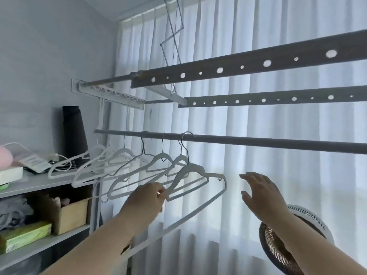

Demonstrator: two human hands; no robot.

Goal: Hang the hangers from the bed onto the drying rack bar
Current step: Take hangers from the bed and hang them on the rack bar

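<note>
Pinching hanger (190, 170) hooked on bar (278, 143), left hand (148, 197), right hand (260, 193) spread, empty, beside it

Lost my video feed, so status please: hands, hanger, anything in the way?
Left hand pinching nearest hanger, hook over bar. Right hand open, holding nothing. Other hangers crowd bar's left; fan below, apart.
</note>
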